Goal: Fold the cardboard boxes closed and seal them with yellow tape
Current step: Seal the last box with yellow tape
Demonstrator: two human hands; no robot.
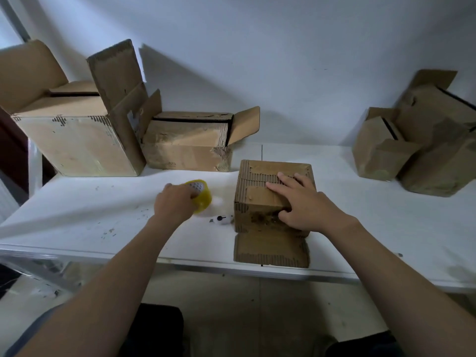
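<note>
On the white tabletop [103,215], near its front edge, sat the small cardboard box [257,202], squat and roughly cubic, its outer paper torn away in wide patches so that the ribbed corrugation showed on the top and down the left corner. Its top flaps were folded down and met in a dark seam across the lid. The person's right hand [301,204] lay on that lid with the fingers straight and spread flat across the ridges, the thumb pressed against the front face below the edge. A stripped corrugated panel [270,249] lay flat on the table against the box's base; I could not tell whether it was joined to the box. To the left of the box, apart from it, the left hand [175,202] was curled round the yellow tape roll [203,199], a glossy, translucent ring resting on the table. Between roll and box lay a small white utility knife [222,219] with a black dot on its body. Along the pale wall stood a large open box [74,143] with tall upright flaps and scuffed sides, a lower, long box [188,145] beside it with one end flap standing out, and at the far right two crumpled, dented boxes [412,155] leaning together. Small scraps speckled the table's left part.
</note>
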